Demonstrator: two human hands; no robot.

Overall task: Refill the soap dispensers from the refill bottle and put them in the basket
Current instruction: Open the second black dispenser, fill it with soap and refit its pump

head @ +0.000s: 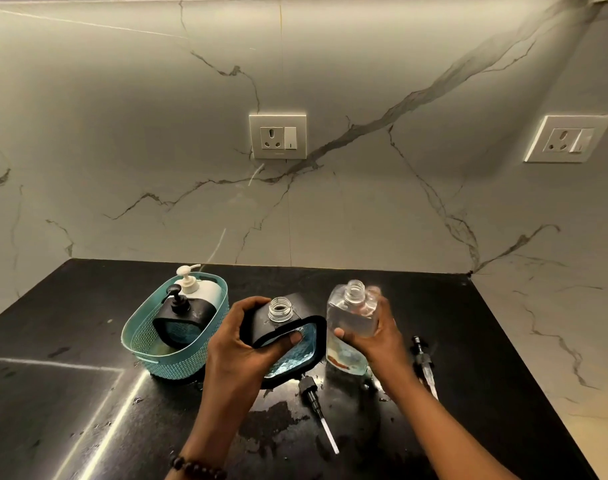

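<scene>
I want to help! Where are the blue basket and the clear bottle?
Teal plastic weave-pattern basket [141,344]: head view, front-left wall.
Clear square refill bottle [356,311]: head view, upper body below the neck.

Both bare forearms reach forward over the near edge of the worktop, the left one with a bracelet of dark round beads [197,467] at the wrist. The left hand [250,336] is curled around what it holds, with the thumb pressed flat on the front and the other fingers wrapped over the top. The right hand [371,332] also grips from the side, its thumb in front and its fingers behind, the wrist bent a little inward.
</scene>
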